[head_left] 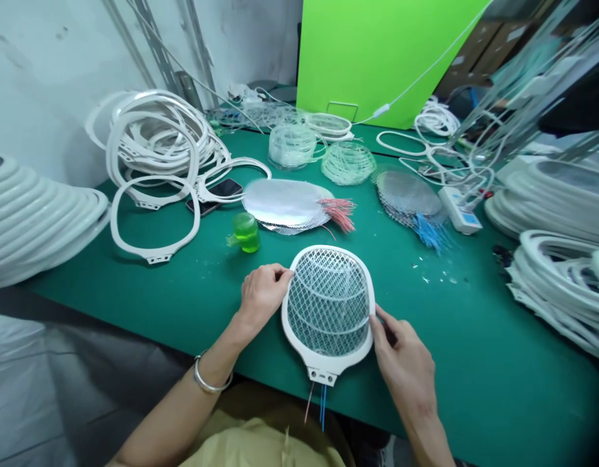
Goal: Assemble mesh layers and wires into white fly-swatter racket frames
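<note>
The left hand and the right hand are clamped on opposite sides of the white plastic racket frame at the near edge of the green workbench; it seems light, but the thin wire mesh looks fragile, so the rim is the better place for holding.

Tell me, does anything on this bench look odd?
A black smartphone looks out of place, tucked against a white plastic oval frame on the green bench mat; tiny white scraps also litter the mat.
</note>
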A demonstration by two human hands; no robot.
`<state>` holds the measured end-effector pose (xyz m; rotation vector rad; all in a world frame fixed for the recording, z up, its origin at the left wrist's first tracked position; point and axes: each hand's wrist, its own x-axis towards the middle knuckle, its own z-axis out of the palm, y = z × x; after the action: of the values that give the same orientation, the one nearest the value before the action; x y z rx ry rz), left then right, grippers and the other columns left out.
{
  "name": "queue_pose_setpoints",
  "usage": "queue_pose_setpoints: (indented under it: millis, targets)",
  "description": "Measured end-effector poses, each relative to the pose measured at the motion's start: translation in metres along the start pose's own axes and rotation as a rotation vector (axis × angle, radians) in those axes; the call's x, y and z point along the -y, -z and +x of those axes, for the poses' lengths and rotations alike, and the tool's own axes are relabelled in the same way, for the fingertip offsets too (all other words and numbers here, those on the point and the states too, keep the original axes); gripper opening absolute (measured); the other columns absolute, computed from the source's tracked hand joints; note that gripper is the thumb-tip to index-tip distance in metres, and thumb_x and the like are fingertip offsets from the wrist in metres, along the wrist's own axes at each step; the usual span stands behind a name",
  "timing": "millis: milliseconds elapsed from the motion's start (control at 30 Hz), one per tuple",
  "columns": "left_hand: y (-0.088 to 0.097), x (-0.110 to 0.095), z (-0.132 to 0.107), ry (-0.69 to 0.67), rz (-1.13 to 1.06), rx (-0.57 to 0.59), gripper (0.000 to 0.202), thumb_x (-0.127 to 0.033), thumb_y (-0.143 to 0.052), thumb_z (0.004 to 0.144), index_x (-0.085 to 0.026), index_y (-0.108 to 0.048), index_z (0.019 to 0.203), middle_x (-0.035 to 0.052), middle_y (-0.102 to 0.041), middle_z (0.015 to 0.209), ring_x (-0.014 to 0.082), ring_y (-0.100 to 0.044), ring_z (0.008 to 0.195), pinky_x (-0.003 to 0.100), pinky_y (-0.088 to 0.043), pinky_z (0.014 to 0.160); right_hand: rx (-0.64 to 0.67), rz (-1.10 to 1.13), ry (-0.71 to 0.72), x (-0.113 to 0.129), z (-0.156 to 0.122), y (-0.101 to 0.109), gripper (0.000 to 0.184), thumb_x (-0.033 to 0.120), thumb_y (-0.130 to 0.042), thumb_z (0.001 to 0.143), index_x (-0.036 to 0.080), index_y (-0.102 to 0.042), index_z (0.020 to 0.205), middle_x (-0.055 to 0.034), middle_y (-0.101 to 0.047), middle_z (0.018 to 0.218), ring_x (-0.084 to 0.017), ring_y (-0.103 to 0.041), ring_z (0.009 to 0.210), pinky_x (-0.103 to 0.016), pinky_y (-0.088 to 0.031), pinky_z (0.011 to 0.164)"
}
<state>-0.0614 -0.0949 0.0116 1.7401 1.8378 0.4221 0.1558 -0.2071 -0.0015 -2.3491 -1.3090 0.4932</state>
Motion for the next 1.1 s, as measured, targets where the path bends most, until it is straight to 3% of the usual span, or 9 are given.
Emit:
queue_pose_setpoints:
  millis: [333, 567, 867, 1100]
  targets:
    - [-0.006, 0.000, -0.001, -0.001, 0.173, -0.058, 0.030, -0.047, -0.050, 0.089, -0.026, -0.072, 0.083, 0.0040, -0.074, 0.086, 0.0264, -0.067, 0.079, 0.029, -0.037, 0.060, -0.029, -0.112, -0.062, 0.003, -0.002, -0.001, 0.043, 0.055, -0.044, 0.089, 0.026, -0.069, 0.108, -0.0050, -0.067, 0.091, -0.021, -0.059, 0.075, -0.030, -0.035, 0.060]
    - [-0.007, 0.001, -0.005, 0.013, 0.223, -0.058, 0.030, -0.049, -0.051, 0.090, -0.027, -0.070, 0.079, 0.0014, -0.073, 0.080, 0.0230, -0.067, 0.075, 0.028, -0.033, 0.056, -0.068, -0.168, -0.105, 0.006, -0.004, -0.004, 0.029, 0.048, -0.051, 0.089, 0.029, -0.070, 0.101, 0.0000, -0.069, 0.096, -0.018, -0.059, 0.074, -0.028, -0.032, 0.059]
    - [-0.009, 0.002, -0.007, 0.006, 0.236, -0.107, 0.032, -0.051, -0.053, 0.089, -0.026, -0.069, 0.076, 0.0007, -0.073, 0.080, 0.0232, -0.067, 0.075, 0.028, -0.032, 0.055, -0.155, -0.070, -0.102, -0.001, -0.004, -0.008, 0.033, 0.054, -0.053, 0.085, 0.029, -0.072, 0.094, -0.0020, -0.070, 0.087, -0.021, -0.061, 0.073, -0.030, -0.036, 0.061]
    - [-0.004, 0.010, -0.015, -0.019, -0.003, -0.037, 0.023, -0.046, -0.059, 0.087, -0.027, -0.070, 0.082, -0.0032, -0.074, 0.082, 0.0175, -0.067, 0.074, 0.025, -0.040, 0.062, -0.119, 0.135, -0.138, -0.007, -0.004, -0.006, 0.049, 0.067, -0.058, 0.074, 0.026, -0.075, 0.095, -0.0048, -0.072, 0.081, -0.023, -0.064, 0.072, -0.032, -0.042, 0.065]
